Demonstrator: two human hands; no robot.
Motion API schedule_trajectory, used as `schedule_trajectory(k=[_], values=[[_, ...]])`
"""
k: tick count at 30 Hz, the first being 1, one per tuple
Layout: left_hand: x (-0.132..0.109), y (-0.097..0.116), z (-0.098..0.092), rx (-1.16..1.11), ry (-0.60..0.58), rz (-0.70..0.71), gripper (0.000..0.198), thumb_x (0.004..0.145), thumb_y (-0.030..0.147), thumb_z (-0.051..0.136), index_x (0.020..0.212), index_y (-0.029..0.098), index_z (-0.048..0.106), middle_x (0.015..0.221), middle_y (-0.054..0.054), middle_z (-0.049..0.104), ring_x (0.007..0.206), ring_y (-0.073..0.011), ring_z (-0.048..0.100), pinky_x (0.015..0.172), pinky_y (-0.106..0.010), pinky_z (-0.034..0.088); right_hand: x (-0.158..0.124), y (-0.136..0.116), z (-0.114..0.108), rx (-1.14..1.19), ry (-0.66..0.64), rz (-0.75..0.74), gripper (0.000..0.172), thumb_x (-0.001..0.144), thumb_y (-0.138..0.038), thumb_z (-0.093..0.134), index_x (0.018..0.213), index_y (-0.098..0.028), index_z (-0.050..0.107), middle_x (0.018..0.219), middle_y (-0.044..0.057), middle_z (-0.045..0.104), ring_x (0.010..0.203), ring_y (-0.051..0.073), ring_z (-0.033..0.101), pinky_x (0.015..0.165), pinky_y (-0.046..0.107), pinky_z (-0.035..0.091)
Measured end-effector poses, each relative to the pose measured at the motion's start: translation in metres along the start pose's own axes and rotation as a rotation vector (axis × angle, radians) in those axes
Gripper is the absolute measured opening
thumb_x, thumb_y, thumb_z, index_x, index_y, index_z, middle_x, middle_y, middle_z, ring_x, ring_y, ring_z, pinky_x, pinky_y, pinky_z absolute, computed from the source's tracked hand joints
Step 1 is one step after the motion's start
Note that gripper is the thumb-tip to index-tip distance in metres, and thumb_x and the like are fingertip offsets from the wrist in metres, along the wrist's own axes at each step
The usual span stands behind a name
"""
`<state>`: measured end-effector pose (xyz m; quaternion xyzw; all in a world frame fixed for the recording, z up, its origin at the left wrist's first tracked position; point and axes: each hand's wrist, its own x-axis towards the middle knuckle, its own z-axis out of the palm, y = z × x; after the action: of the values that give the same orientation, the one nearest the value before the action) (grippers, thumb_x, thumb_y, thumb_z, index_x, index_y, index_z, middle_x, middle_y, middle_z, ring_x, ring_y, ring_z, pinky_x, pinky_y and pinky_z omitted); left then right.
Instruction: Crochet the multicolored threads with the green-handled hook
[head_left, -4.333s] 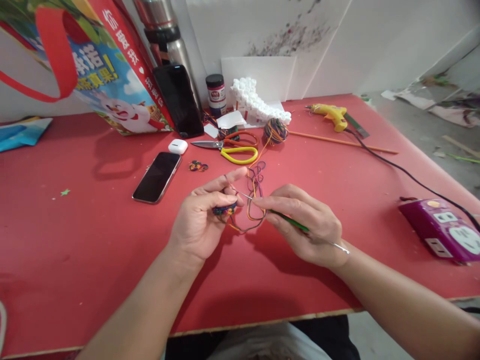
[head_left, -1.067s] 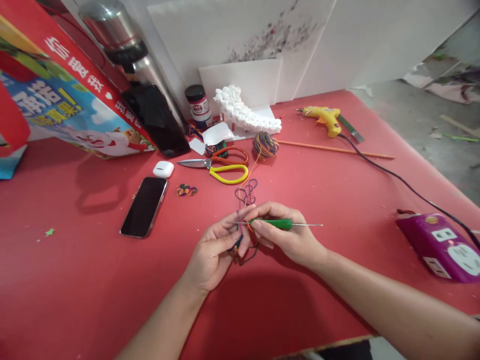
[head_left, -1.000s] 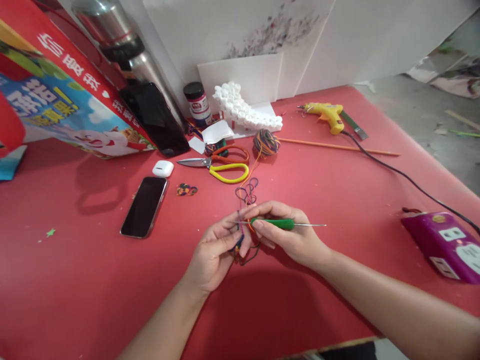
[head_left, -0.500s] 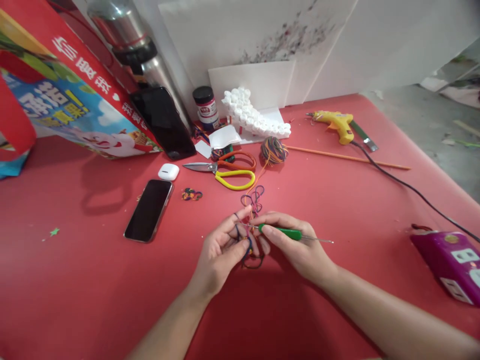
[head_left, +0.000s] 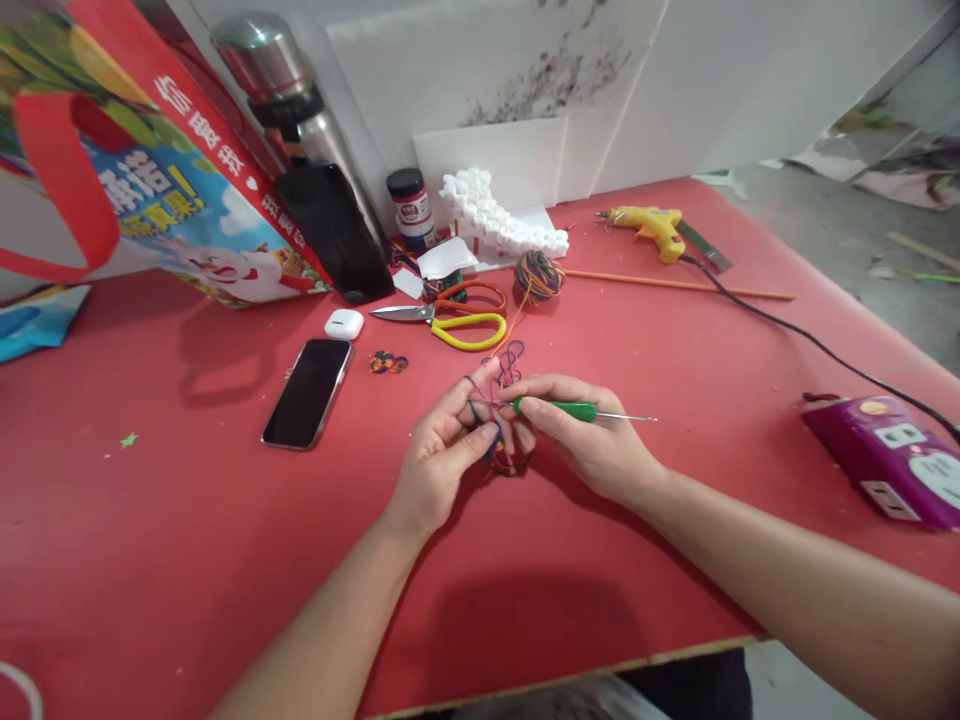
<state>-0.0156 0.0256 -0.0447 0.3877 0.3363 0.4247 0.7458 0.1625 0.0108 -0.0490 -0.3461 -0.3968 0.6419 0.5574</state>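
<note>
The red table [head_left: 225, 590] fills most of the view, and its front edge shows again where half a second ago it was all but out of sight, so the camera has tilted while the things on the table keep their places. The printed bag [head_left: 217, 220] stands at the back left, and the purple socket block [head_left: 889, 460] lies at the right. The bigger change is in the hands: a few seconds ago they were apart, and now they meet just in front of the yarn. The right hand [head_left: 592, 440] has its fingers curled in a firm pinch around a hook. The left hand [head_left: 442, 450] is half curled, thumb pressed down on the work, its fingers a little more spread than a second ago and a strand crossing the raised index finger. The phone [head_left: 309, 393] and the scissors [head_left: 442, 322] lie untouched beyond. Behind the hands, the yarn ball [head_left: 538, 277] sends an orange strand down to loose loops [head_left: 513, 356]. The green-handled hook [head_left: 562, 410] points left into the strands, its tip too small to make out. Smallest, the knotted yarn piece [head_left: 493, 447] sits under the left thumb, mostly covered; with hook and strand brought together there, the work looks to be mid-loop.
</note>
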Motion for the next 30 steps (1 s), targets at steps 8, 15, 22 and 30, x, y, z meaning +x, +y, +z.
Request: schedule_trajectory(k=[8,15,22,30], values=[[0.003,0.002,0.003,-0.087,-0.042,-0.029,0.053,0.084,0.017,0.082,0.137,0.019,0.078,0.074,-0.001,0.077,0.067,-0.0149,0.069,0.068,-0.025,0.053,-0.003,0.001,0.002,0.020,-0.025,-0.033,0.022,0.090,-0.044,0.088,0.098,-0.023,0.085,0.065,-0.001,0.072,0.058,0.016,0.067,0.056,0.033,0.063],[0.003,-0.001,0.003,-0.121,0.022,-0.018,0.050,0.079,0.014,0.091,0.127,0.022,0.081,0.094,-0.003,0.082,0.083,-0.0156,0.075,0.086,-0.028,0.059,-0.001,0.003,-0.004,-0.146,0.048,-0.119,0.020,0.090,-0.039,0.087,0.098,-0.021,0.086,0.073,0.000,0.074,0.062,0.014,0.065,0.063,0.031,0.060],[0.004,-0.002,0.001,-0.163,0.072,-0.044,0.056,0.071,0.012,0.098,0.123,0.024,0.083,0.094,-0.001,0.079,0.089,-0.0140,0.075,0.087,-0.026,0.058,-0.002,0.004,-0.009,-0.120,-0.003,-0.098,0.019,0.094,-0.039,0.084,0.102,-0.023,0.087,0.071,-0.001,0.071,0.063,0.014,0.065,0.063,0.031,0.058],[0.004,-0.002,-0.002,-0.153,0.066,-0.054,0.052,0.076,0.012,0.094,0.125,0.022,0.082,0.097,-0.002,0.077,0.092,-0.0142,0.074,0.093,-0.028,0.057,-0.002,0.006,-0.012,-0.137,0.022,-0.107,0.018,0.095,-0.038,0.082,0.103,-0.023,0.086,0.073,0.000,0.072,0.062,0.015,0.064,0.063,0.032,0.059]])
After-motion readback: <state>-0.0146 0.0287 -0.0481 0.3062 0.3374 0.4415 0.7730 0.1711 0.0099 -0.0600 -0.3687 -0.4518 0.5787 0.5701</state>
